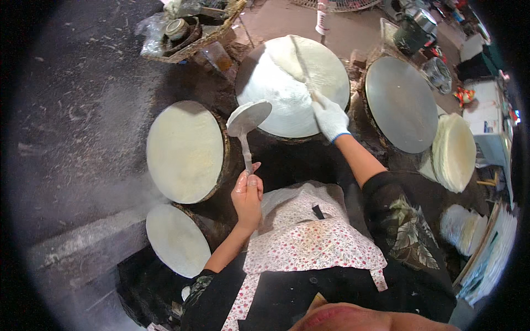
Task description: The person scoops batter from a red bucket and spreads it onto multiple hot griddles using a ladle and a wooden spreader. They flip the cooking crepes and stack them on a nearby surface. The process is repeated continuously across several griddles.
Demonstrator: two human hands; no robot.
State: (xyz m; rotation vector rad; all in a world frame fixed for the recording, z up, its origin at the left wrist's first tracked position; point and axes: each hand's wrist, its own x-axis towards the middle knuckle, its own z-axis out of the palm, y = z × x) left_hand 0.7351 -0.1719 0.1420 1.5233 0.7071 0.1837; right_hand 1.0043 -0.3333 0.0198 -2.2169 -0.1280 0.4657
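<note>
My left hand [248, 193] is bare and wet, its fingers wrapped round the handle of a ladle [253, 117]. White batter clings to the ladle's rim, and it hangs in the air by the near left edge of the middle griddle [333, 63]. In a white knit glove, my right hand [332, 118] grips a long, thin batter spreader [302, 62] that lies across that griddle. Wet white batter [271, 91] covers the griddle's left and near parts, while the surface right of the spreader looks paler yellow and thinly coated. The spreader's grip is hidden in the glove.
Two griddles at my left carry round pale crepes [185, 151], [178, 240]. To the right stand a bare grey griddle [401, 105] and a stack of finished crepes [454, 153]. A woven tray [221, 34] with bowls sits at the far left, a metal pot [411, 34] at the far right.
</note>
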